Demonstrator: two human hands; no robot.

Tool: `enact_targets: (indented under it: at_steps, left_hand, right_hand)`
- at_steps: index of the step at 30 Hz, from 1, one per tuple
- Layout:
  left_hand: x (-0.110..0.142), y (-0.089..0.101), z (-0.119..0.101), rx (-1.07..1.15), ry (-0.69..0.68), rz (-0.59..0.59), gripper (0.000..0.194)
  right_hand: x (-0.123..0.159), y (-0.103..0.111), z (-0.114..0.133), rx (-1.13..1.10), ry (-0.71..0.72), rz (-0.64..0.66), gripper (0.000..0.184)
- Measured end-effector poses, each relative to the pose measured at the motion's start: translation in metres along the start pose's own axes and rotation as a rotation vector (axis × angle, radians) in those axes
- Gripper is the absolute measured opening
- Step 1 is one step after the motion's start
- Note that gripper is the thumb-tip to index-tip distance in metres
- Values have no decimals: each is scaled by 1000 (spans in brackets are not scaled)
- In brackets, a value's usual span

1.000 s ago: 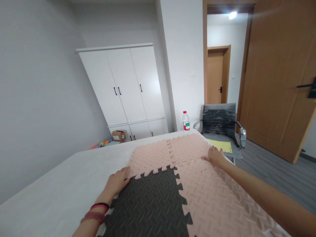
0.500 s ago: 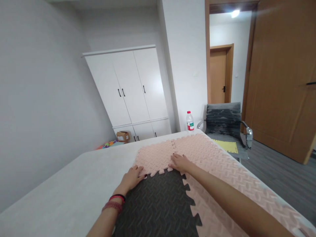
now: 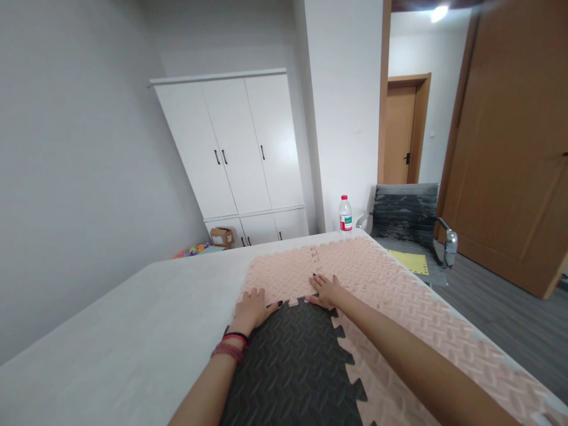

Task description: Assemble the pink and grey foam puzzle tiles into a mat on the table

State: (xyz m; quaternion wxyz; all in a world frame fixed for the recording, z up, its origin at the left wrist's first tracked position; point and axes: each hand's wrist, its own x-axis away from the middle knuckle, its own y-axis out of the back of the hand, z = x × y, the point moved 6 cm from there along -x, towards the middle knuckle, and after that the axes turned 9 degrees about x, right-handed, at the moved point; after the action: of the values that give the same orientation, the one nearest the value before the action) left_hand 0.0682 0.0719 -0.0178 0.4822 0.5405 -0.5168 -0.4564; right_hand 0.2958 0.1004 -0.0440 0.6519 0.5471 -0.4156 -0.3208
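Interlocking foam mats lie on a white table (image 3: 110, 331). A dark grey mat (image 3: 293, 361) is nearest me, with pink mats (image 3: 284, 275) joined beyond it and along its right side (image 3: 421, 331). My left hand (image 3: 252, 307) lies flat, fingers spread, on the seam between the grey mat and the far-left pink mat. My right hand (image 3: 327, 291) presses flat, open, on the same seam where the mats' corners meet. Red and black bands circle my left wrist.
A plastic bottle (image 3: 345, 214) stands at the table's far edge. A grey chair (image 3: 406, 219) with a yellow mat piece (image 3: 410, 261) on its seat stands at the right. A white wardrobe (image 3: 235, 148), a small cardboard box (image 3: 222, 236) and an open wooden door (image 3: 510, 148) lie beyond.
My right hand came from the mats' far right edge to the middle seam. My left hand slid forward and right along the grey mat's edge onto the pink mat.
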Motion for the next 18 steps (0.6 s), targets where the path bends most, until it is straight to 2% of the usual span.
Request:
enact_targets:
  at_steps: [4,7,13,18]
  left_hand:
    - [-10,-5,-16,6,140,73,99]
    - [-16,-9,-26,-8,199,124,105]
    - [-23,-13,-30,-29,291,234,100]
    - [-29,-13,-30,-39,337,310,95]
  right_hand:
    - [-1,0,-1,1,6,15,88]
    - [-3,-2,-3,-5,9,11,87]
    - [-3,-5,-3,-23,29,-26,84]
    - [-7,14,-15,-33,95,-52,77]
